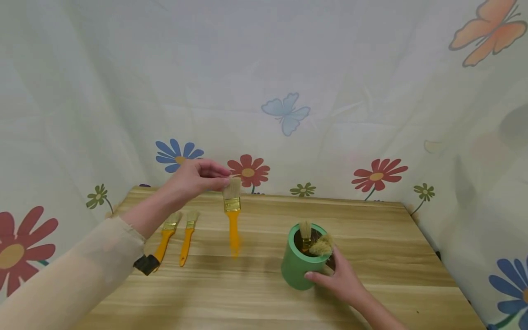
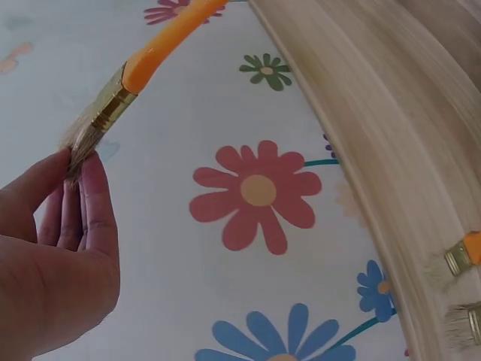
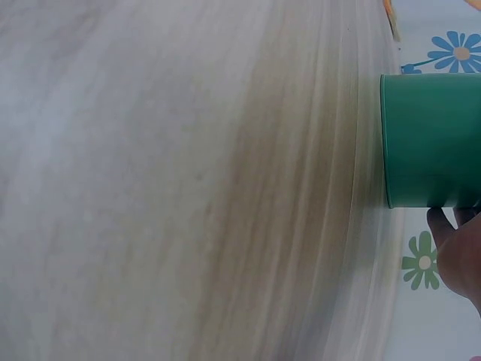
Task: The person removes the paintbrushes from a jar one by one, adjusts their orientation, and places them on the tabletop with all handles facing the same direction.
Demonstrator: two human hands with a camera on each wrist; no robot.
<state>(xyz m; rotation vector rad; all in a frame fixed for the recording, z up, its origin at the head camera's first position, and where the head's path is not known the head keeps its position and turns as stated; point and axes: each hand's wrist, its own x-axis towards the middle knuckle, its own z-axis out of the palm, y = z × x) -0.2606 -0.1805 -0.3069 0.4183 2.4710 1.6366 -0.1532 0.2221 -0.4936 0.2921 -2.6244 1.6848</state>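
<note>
My left hand (image 1: 200,178) pinches a paintbrush (image 1: 233,224) by its bristle tips, so the orange handle hangs down above the table. In the left wrist view the thumb and fingers of the left hand (image 2: 71,241) meet on the pale bristles of that paintbrush (image 2: 113,105). On the right, my right hand (image 1: 340,277) grips the side of a green cylindrical cup (image 1: 298,270). Inside the cup stand brushes (image 1: 305,231) with their bristles up; their lower parts are hidden. The right wrist view shows the green cup (image 3: 434,143) with fingers against its side.
Two more orange-handled paintbrushes (image 1: 187,240) lie at the left of the wooden table (image 1: 255,302), near the left forearm. A dark band (image 1: 146,264) shows by the sleeve. Behind the table hangs a white cloth (image 1: 350,68) printed with flowers and butterflies.
</note>
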